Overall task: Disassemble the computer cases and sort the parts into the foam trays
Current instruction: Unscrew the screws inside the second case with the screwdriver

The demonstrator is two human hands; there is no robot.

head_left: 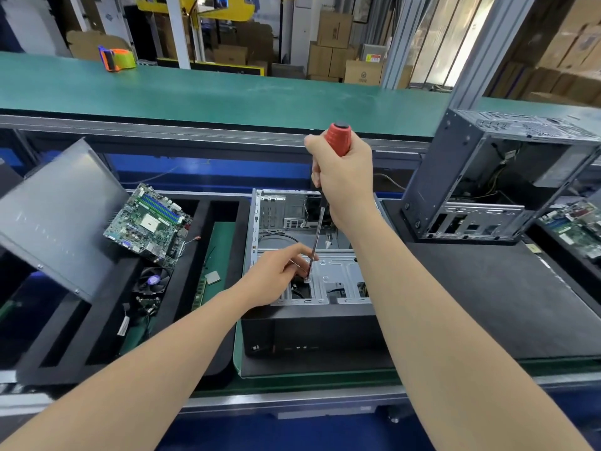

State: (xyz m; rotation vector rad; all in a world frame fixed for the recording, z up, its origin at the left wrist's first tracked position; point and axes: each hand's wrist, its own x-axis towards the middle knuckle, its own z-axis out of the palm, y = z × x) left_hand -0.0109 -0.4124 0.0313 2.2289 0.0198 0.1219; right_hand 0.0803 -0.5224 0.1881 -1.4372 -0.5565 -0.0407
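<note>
An open computer case (283, 216) lies on its side in the middle of the bench. My right hand (344, 180) grips the red handle of a long screwdriver (338, 138), held upright, its tip on a screw (307, 279) on the silver drive bracket (338, 271) inside the case. My left hand (276, 278) rests on the bracket's left end, fingertips at the shaft near the tip. The black foam tray (100, 307) on the left holds a green motherboard (149, 222), a cooling fan (153, 281) and a RAM stick (198, 294).
A grey side panel (55, 216) leans over the tray's left end. A second, emptied case (494, 177) stands at the right on a black mat (487, 297), another motherboard (575, 229) beyond it. A tape dispenser (117, 58) sits on the green conveyor (227, 92) behind.
</note>
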